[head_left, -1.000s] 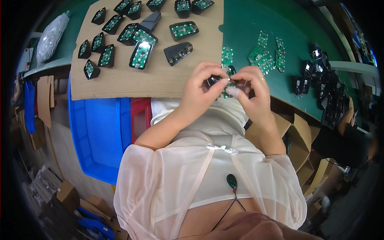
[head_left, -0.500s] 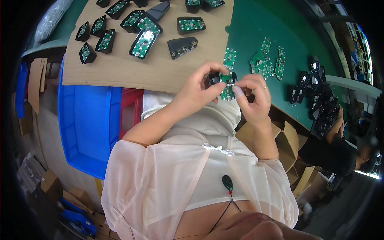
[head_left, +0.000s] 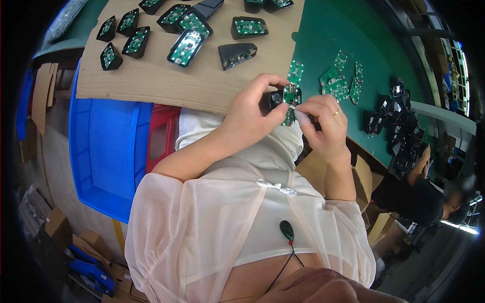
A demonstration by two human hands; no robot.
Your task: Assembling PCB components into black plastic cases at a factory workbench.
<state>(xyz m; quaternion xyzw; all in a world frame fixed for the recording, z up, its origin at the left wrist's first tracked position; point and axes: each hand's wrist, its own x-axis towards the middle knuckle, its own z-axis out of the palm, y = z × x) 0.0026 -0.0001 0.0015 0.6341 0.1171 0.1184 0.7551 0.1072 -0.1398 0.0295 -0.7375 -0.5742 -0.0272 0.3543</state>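
My left hand (head_left: 252, 108) is closed around a small black housing (head_left: 275, 98), fingers behind it and thumb in front. A green circuit board (head_left: 291, 95) lies against the housing's right side, close to the thumb tip. My right hand (head_left: 327, 123) pinches at the lower part of this board, with pale coverings on its fingertips. Whether a wire or other small part sits in that pinch is too small to tell. Just beyond the hands, another green board (head_left: 296, 70) lies at the cardboard's edge.
Several black housings fitted with green boards (head_left: 186, 48) stand on the cardboard sheet (head_left: 151, 83). Loose boards (head_left: 336, 86) and a heap of black parts (head_left: 401, 126) lie on the green table (head_left: 364, 60). A blue crate (head_left: 103, 151) and red stool (head_left: 162, 136) are left; a co-worker (head_left: 414, 199) is right.
The view has shifted slightly, so the table items appear moved. Both hands keep their hold on the housing and board; the right fingers have shifted only a little.
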